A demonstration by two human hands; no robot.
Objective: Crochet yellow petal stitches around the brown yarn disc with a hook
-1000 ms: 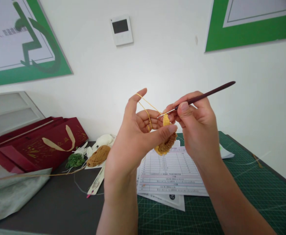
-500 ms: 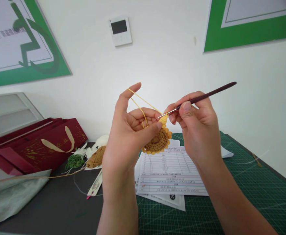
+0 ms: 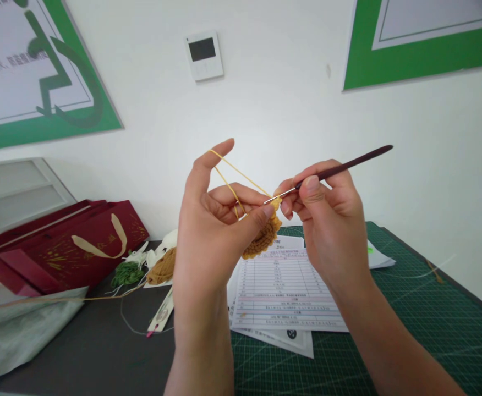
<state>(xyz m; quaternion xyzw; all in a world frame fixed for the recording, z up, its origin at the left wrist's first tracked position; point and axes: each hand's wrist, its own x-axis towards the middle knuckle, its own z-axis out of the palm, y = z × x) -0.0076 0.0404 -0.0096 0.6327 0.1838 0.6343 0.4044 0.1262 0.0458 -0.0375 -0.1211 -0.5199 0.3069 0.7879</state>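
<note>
My left hand (image 3: 220, 220) pinches a round crochet piece (image 3: 263, 242), brown in the middle with a yellow edge, between thumb and fingers. Yellow yarn (image 3: 241, 171) loops over its raised index finger and runs down to the work. In my right hand (image 3: 327, 214) is a crochet hook (image 3: 348, 165) with a dark handle, gripped like a pen. The hook's thin metal tip lies at the yellow edge, close to my left thumb. Part of the crochet piece is hidden behind that thumb.
Printed sheets (image 3: 282, 291) lie on a green cutting mat (image 3: 414, 319) below my hands. To the left are a brown yarn bundle (image 3: 162, 268), green yarn (image 3: 127, 273), a bookmark-like tag (image 3: 161, 314) and dark red gift bags (image 3: 67, 247). A white wall stands behind.
Both hands have shifted slightly left and down with the hook and crochet piece. The piece has turned a little, showing less of its round face.
</note>
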